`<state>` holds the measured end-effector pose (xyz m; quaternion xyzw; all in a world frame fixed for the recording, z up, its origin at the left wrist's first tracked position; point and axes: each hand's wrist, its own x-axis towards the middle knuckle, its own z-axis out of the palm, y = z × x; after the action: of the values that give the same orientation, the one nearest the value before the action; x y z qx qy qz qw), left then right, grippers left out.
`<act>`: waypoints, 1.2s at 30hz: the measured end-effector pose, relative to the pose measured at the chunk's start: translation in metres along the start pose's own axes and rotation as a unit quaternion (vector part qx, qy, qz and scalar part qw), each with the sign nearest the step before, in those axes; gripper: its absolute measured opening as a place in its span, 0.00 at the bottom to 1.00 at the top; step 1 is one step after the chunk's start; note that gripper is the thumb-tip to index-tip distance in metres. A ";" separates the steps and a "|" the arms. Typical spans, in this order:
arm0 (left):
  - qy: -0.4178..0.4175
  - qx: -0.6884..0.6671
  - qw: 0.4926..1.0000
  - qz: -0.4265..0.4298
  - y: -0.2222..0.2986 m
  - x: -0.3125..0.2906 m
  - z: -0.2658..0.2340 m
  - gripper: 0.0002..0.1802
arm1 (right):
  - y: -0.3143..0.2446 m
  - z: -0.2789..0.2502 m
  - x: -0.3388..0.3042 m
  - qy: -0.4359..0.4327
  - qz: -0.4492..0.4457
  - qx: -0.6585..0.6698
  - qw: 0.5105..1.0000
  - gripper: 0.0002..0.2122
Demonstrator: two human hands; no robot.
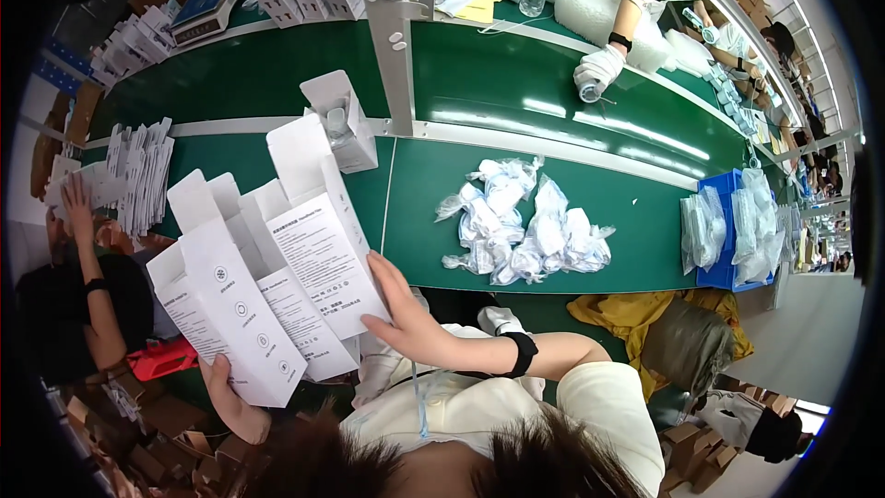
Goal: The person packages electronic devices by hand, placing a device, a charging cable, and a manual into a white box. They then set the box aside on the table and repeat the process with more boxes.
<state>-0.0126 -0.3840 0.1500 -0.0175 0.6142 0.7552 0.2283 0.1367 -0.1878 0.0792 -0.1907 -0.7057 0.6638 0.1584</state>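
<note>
Between my two hands a tilted group of several white cardboard boxes [241,314] is held up over the table's near edge, their top flaps standing open. My left hand [221,380] grips the lower left side of the group; part of its fingers is hidden behind the cardboard. My right hand [406,315] presses on the right side of the rightmost box [324,258], thumb on its printed face. Beyond them a single open white box [352,143] stands on the green table, with something clear or pale inside. To the right lies a pile of clear bags with white and blue contents [525,226].
A blue bin [724,231] with clear bags sits at the table's right end. Flattened white cartons [143,175] stand at the left, near a co-worker's hand [78,198]. A metal post [387,46] rises ahead. Across the green belt, another person's gloved hand [599,72] holds a small cylinder.
</note>
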 end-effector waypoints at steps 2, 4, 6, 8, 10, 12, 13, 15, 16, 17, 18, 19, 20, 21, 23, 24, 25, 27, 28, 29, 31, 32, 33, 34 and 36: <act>-0.029 0.016 0.999 0.007 -0.012 -0.033 0.036 0.31 | 0.015 -0.026 -0.023 0.018 0.036 0.052 0.998 0.30; -0.022 0.034 0.999 0.007 -0.040 -0.049 0.044 0.32 | 0.036 -0.047 -0.040 0.024 0.047 0.080 0.995 0.30; -0.031 0.072 0.997 0.003 -0.076 -0.056 0.050 0.33 | 0.064 -0.064 -0.052 0.058 0.067 0.132 0.987 0.28; -0.042 0.108 0.993 0.003 -0.101 -0.050 0.064 0.32 | 0.092 -0.077 -0.050 0.055 0.083 0.136 0.986 0.28; -0.047 0.143 0.988 0.012 -0.129 -0.034 0.073 0.30 | 0.121 -0.085 -0.041 0.064 0.111 0.135 0.983 0.27; -0.048 0.153 0.987 -0.018 -0.151 -0.018 0.089 0.29 | 0.154 -0.096 -0.035 0.076 0.120 0.122 0.982 0.26; -0.051 0.162 0.984 -0.048 -0.160 -0.011 0.096 0.28 | 0.169 -0.101 -0.033 0.089 0.130 0.107 0.982 0.25; -0.069 0.154 0.984 -0.055 -0.178 0.002 0.105 0.27 | 0.177 -0.107 -0.031 0.103 0.141 0.096 0.980 0.25; -0.087 0.142 0.984 -0.063 -0.187 0.007 0.110 0.26 | 0.177 -0.112 -0.032 0.131 0.139 0.075 0.979 0.24; -0.105 0.129 0.983 -0.072 -0.196 0.011 0.117 0.25 | 0.177 -0.121 -0.035 0.160 0.138 0.052 0.976 0.24; -0.106 0.128 0.983 -0.075 -0.204 0.017 0.126 0.25 | 0.176 -0.129 -0.038 0.188 0.137 0.028 0.972 0.23; -0.132 0.129 0.979 -0.085 -0.212 0.024 0.137 0.25 | 0.175 -0.139 -0.041 0.192 0.139 0.026 0.971 0.23; -0.156 0.132 0.975 -0.092 -0.215 0.031 0.148 0.25 | 0.173 -0.147 -0.043 0.218 0.146 0.031 0.965 0.23; -0.159 0.133 0.974 -0.094 -0.218 0.036 0.160 0.25 | 0.171 -0.156 -0.045 0.243 0.152 0.036 0.957 0.23; -0.255 0.140 0.950 -0.109 -0.223 0.045 0.190 0.26 | 0.171 -0.176 -0.050 0.274 0.155 0.040 0.948 0.23; -0.261 0.139 0.949 -0.109 -0.228 0.046 0.207 0.26 | 0.176 -0.190 -0.056 0.291 0.163 0.088 0.939 0.23; -0.281 0.153 0.941 -0.109 -0.232 0.045 0.222 0.26 | 0.176 -0.200 -0.060 0.304 0.171 0.138 0.927 0.23; -0.308 0.166 0.930 -0.109 -0.237 0.045 0.244 0.26 | 0.171 -0.218 -0.065 0.319 0.171 0.146 0.921 0.22; -0.317 0.168 0.926 -0.114 -0.238 0.046 0.253 0.26 | 0.167 -0.226 -0.066 0.330 0.172 0.155 0.915 0.22; -0.325 0.171 0.923 -0.118 -0.239 0.047 0.260 0.26 | 0.163 -0.230 -0.066 0.340 0.174 0.164 0.910 0.22; -0.335 0.171 0.919 -0.122 -0.236 0.052 0.260 0.26 | 0.158 -0.225 -0.059 0.336 0.168 0.139 0.916 0.23; -0.334 0.155 0.921 -0.128 -0.230 0.059 0.255 0.27 | 0.153 -0.223 -0.054 0.335 0.163 0.114 0.921 0.23; -0.331 0.139 0.924 -0.134 -0.224 0.066 0.249 0.27 | 0.151 -0.220 -0.050 0.332 0.160 0.090 0.925 0.23; -0.320 0.142 0.926 -0.138 -0.216 0.070 0.246 0.27 | 0.157 -0.215 -0.043 0.326 0.157 0.080 0.929 0.23; -0.313 0.145 0.928 -0.141 -0.208 0.084 0.235 0.27 | 0.173 -0.202 -0.025 0.298 0.150 0.073 0.940 0.24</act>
<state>0.0485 -0.1075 -0.0090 0.1666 0.6056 0.5849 0.5132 0.2654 -0.0148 -0.0790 -0.4717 -0.5387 0.6422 0.2736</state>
